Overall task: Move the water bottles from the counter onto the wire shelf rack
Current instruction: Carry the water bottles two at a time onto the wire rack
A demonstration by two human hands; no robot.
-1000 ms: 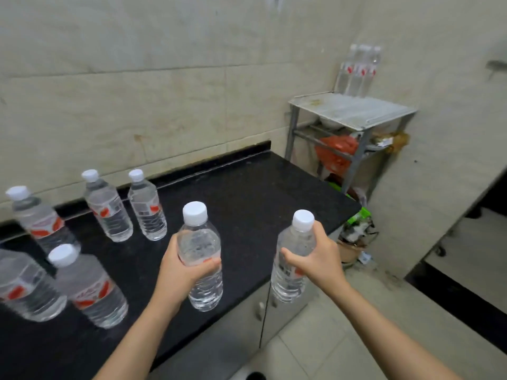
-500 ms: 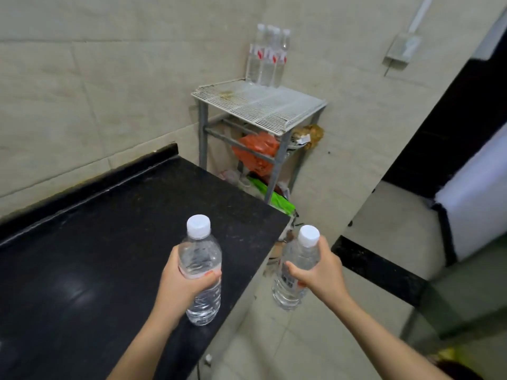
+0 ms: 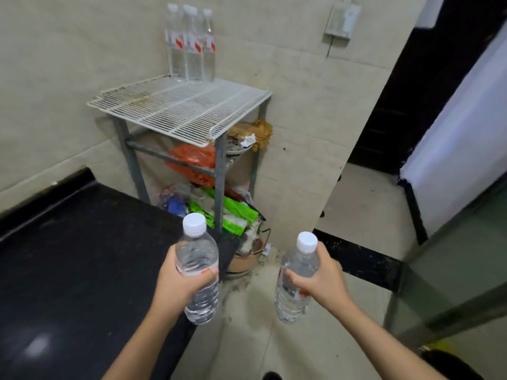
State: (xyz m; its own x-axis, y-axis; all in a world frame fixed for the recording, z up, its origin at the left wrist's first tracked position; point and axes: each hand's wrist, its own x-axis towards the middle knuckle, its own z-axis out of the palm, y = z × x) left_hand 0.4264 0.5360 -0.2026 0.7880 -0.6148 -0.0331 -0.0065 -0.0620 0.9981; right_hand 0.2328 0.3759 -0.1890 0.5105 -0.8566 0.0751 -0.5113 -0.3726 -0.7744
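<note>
My left hand (image 3: 178, 283) grips a clear water bottle (image 3: 198, 253) with a white cap, held upright over the right end of the black counter (image 3: 68, 270). A second capped bottle (image 3: 295, 294) is upright in my right hand (image 3: 321, 281), above the floor past the counter's end. Ahead stands the white wire shelf rack (image 3: 181, 111) on grey legs. Three bottles (image 3: 190, 48) with red labels stand together at its back corner against the wall. The rest of its top grid is bare.
Under the rack's top sit an orange bag (image 3: 193, 160), green packets (image 3: 233, 215) and other clutter. A brown pot (image 3: 244, 259) rests on the floor by the rack's foot. A dark doorway (image 3: 411, 91) and a glass panel (image 3: 452, 283) lie to the right.
My view has swung right: the counter's other bottles have left the frame and the rack is nearer and more central. Both hands still carry their bottles.
</note>
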